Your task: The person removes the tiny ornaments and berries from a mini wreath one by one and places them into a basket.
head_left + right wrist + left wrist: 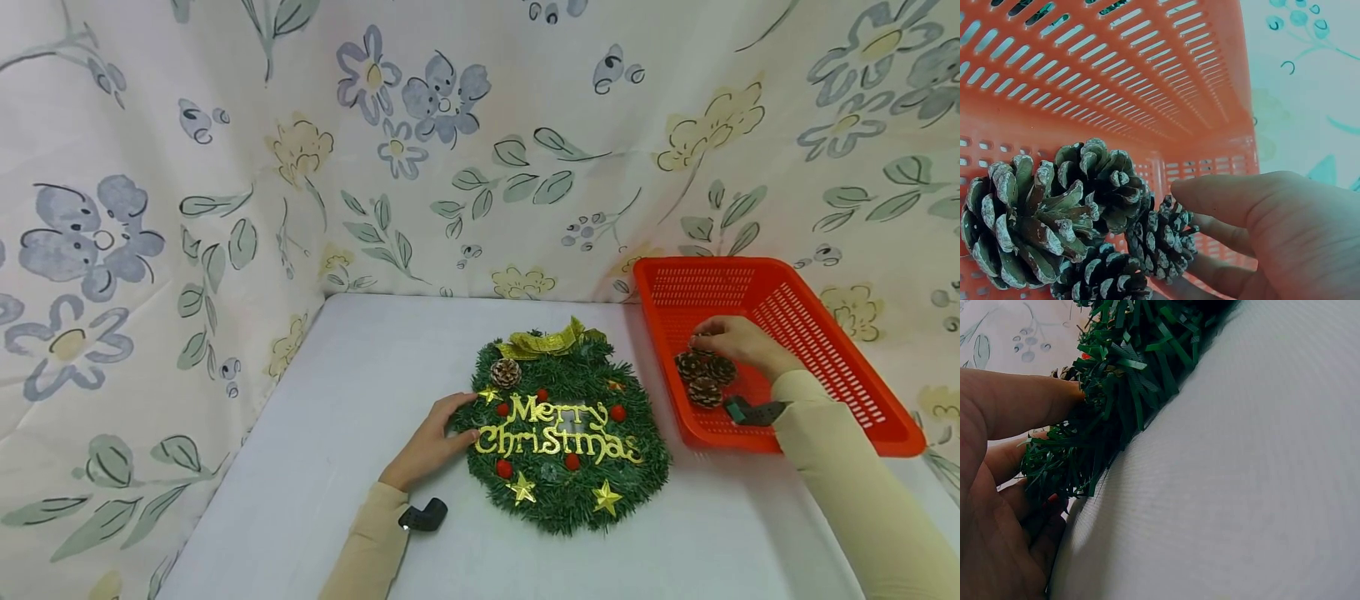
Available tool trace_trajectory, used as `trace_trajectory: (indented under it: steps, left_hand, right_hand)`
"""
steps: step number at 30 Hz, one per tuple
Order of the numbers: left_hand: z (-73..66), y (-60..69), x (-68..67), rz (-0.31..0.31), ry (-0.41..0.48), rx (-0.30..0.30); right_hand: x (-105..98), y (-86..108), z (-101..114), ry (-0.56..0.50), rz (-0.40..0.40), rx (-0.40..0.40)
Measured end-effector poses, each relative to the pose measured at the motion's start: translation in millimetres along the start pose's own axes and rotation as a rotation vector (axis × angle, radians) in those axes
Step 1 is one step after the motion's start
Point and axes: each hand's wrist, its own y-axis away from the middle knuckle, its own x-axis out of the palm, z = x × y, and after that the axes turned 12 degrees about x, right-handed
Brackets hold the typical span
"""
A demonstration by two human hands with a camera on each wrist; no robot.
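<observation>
- Gripping the left edge of the artificial Christmas wreath, the left hand has its thumb and fingers clamped on the green tinsel needles
- Inside the red perforated plastic basket, the right hand holds one pine cone, thumb and fingers bent around it, with three other pine cones clustered beside it
- The wreath lies flat on the white tabletop, left of the basket, with gold "Merry Christmas" lettering across its middle and a gold bow on top
- A floral curtain hangs behind
</observation>
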Motion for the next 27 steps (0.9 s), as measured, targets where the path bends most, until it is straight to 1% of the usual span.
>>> trace_trajectory:
  steps: [7,14,17,25,27]
  left_hand:
    - [-0.1,0.1,-0.4,0.003,-0.004,0.003]
    - [1.6,-0.9,0.3,0.010,-0.013,0.011]
    - [1.5,-0.8,0.0,0.008,-0.010,0.014]
    - [-0.3,-0.6,-0.2,-0.002,-0.007,0.003]
    - [-1.1,-0.4,-0.1,-0.004,-0.007,-0.001]
  right_hand:
    - [0,1.7,-1,-0.027,-0.019,-0.007]
    - [-4,7.5,-2,-0.090,-0.023,-0.003]
    - [-6,9.4,-1,-0.093,-0.045,-0.008]
    - [-12,13.3,13,-0.134,-0.058,-0.025]
    - [-12,15.2,18,-0.153,-0.067,-0.041]
